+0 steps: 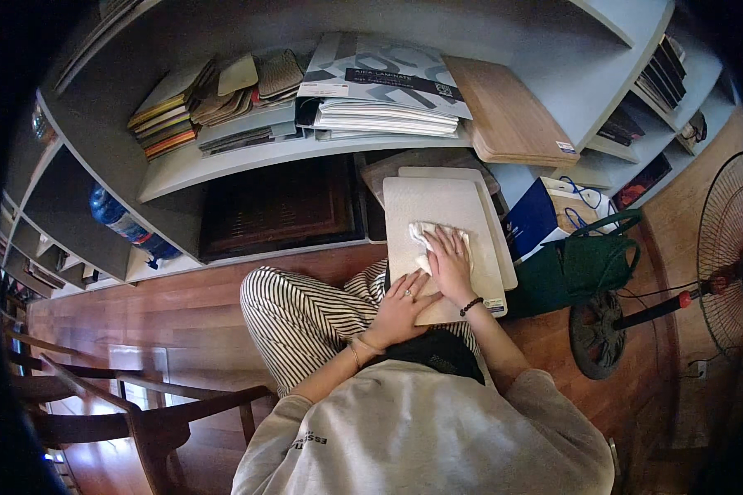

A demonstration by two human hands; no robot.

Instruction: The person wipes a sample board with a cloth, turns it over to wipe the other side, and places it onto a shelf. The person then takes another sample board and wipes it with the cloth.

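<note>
**On the lap: pale board under a cloth, both hands flat**

Across the striped trousers (pixel 305 318) lies a pale sample board (pixel 437 219), near end on the lap, far end leaning toward the lower shelf (pixel 248 252). 2 more boards sit stacked behind it, edges showing to the right and at the far end.

Right hand (pixel 451 268): palm down on a white cloth (pixel 425 239), fingers spread and flat, pressing the cloth onto the board. Not a pinch, just weight. Cloth is bunched near the board's middle.

Left hand (pixel 400 309): flat on the near-left edge of the board, fingers together and extended, bracing it. No curl around the edge visible.

Handling, my read:
- Board looks stiff, thin, flat-faced; probably moderate weight, not fragile. Smooth face likely slides on fabric, hence the bracing.
- Best hold: the long edges, 1 hand per side, or the near corner by the left hand. Face offers nothing to grab.
- Cloth is soft, light, shapeless; moves only with pressure from the palm. Pick up by pinching a fold.

Nearby: green tote bag (pixel 590 264) on the floor to the right, standing fan (pixel 718 272) further right, wood-tone board (pixel 512 120) on the upper shelf, wooden chair (pixel 140 412) near left.
</note>
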